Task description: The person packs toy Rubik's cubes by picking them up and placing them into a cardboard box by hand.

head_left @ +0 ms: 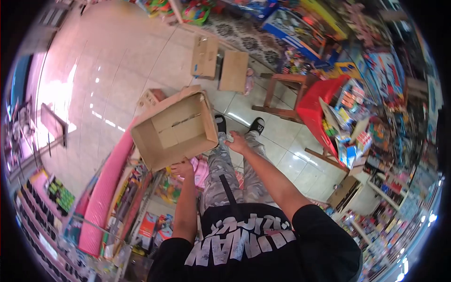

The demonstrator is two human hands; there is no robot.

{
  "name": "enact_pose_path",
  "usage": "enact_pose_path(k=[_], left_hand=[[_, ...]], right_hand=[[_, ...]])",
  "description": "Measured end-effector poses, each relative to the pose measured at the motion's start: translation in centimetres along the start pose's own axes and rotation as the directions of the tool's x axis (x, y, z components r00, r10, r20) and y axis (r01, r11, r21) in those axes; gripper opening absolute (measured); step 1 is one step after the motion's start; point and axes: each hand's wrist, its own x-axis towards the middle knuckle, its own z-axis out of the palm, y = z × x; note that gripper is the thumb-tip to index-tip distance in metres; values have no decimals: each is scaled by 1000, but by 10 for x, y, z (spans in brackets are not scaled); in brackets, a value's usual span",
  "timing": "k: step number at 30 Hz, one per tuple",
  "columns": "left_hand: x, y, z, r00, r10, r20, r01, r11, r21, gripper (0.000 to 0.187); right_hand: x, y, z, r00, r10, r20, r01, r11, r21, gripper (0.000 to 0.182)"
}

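Note:
An empty, open-topped cardboard box (pixel 176 127) is tilted in front of me, its inside facing up toward my head. My left hand (pixel 182 168) grips the box at its near edge, with the fingers bent against the cardboard. Just right of the box, my right hand (pixel 237 142) is held above my legs. Its fingers are apart, nothing is in them, and a small gap separates it from the box's corner.
Two closed cartons (pixel 233 70) stand on the tiled floor ahead. To the right, a red basin (pixel 319 105) full of small packages rests by a wooden stool (pixel 286 89). A pink roll (pixel 108 197) lies on the left among packed goods. Crowded shelves line the right side.

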Motion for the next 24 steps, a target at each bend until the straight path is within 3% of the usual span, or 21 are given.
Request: enact_pose_path(k=[2,3,4,5,6,8,9,10,12,13,17,20,22,24], left_hand=[[7,-25,33,960,-276,-50,277,961,5,81],[18,-51,68,951,-304,-52,305,952,7,81],[37,-83,109,932,-321,166,360,860,-362,76],[50,-101,130,902,-239,359,426,619,-659,71],[44,-93,113,900,-256,352,433,610,-664,71],[24,-54,54,869,54,493,409,482,-775,57],[46,-84,105,916,122,383,295,444,-846,52],[48,-81,101,922,108,372,293,433,-852,52],[32,-48,69,977,97,192,108,551,-827,41],[14,-4,5,892,-22,451,439,278,-854,38],[20,8,-9,864,5,503,497,138,-857,35],[12,19,-33,901,93,424,415,99,-904,35],[12,31,-47,922,132,365,335,205,-920,38],[4,48,-66,937,177,302,278,150,-949,44]], right_hand=[[14,-9,23,998,-20,-67,15,997,-81,77],[18,-15,27,999,-29,-43,25,995,-96,77],[21,-25,29,998,-17,-61,12,996,-84,76],[26,-33,32,997,-5,-82,-1,998,-69,76],[32,-37,36,998,-17,-67,12,997,-76,76],[45,-38,43,998,58,-37,-59,997,-41,73],[49,-36,48,997,40,-67,-41,999,-17,70],[53,-35,50,998,22,-56,-23,999,-25,70],[57,-30,50,999,52,0,-52,998,-19,68],[52,-31,48,998,49,-37,-48,999,15,62],[46,-40,26,992,-19,-128,24,999,35,51],[29,-67,-8,994,69,-80,-72,997,-39,40],[20,-66,-24,997,-36,-74,40,998,56,36],[4,-75,-46,982,-96,-161,106,993,52,36]])
